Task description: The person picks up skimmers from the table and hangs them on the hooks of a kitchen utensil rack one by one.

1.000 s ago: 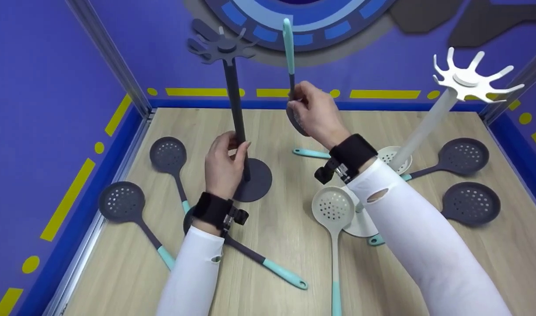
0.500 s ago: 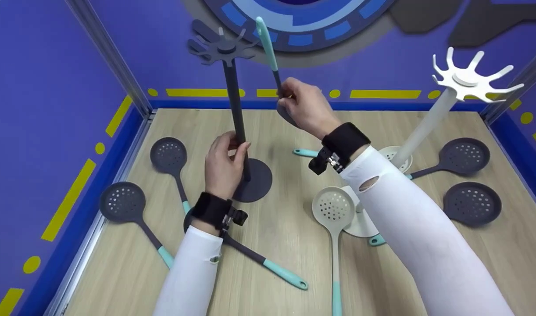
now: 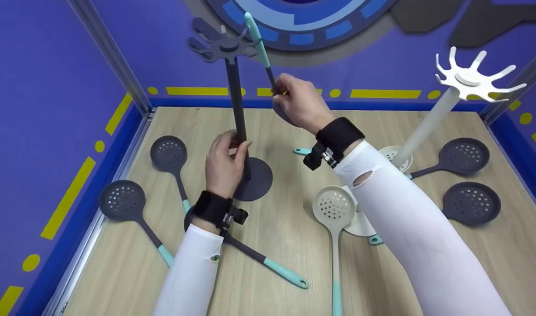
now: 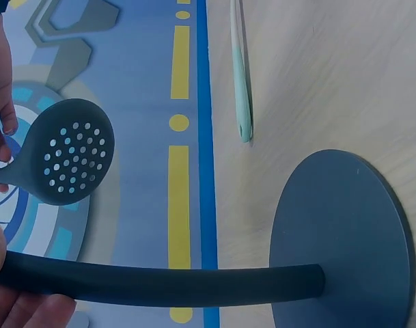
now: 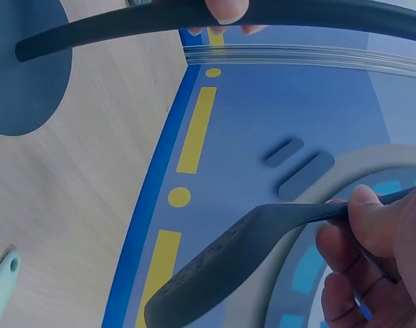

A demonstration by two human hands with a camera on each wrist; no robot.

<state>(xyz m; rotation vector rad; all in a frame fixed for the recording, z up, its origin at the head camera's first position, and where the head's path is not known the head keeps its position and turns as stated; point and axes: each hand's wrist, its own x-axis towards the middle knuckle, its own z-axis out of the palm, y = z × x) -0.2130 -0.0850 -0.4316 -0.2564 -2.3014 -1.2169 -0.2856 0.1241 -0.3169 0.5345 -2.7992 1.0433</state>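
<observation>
My left hand (image 3: 224, 169) grips the pole of a dark grey utensil stand (image 3: 236, 96), whose hooked crown is at the top and round base on the table. To the right of the pole, my right hand (image 3: 304, 104) pinches a dark skimmer (image 3: 258, 40) by its neck. The skimmer stands handle up, its mint handle overlapping the crown's right hooks in the head view. Its perforated head (image 4: 72, 152) hangs below the hand, raised off the table, as the left wrist view shows. The right wrist view has the fingers curled round the neck.
Dark skimmers lie at left (image 3: 122, 200) and right (image 3: 471, 203), another under the left wrist with its mint handle (image 3: 285, 273) forward. A cream skimmer (image 3: 333, 206) lies centre right. A white hooked stand (image 3: 430, 123) rises behind the right forearm. Blue panels (image 3: 132, 52) enclose the table.
My right hand has moved left with the skimmer, and the handle has tilted left to the crown of the dark stand. The left hand keeps its hold on the pole.
</observation>
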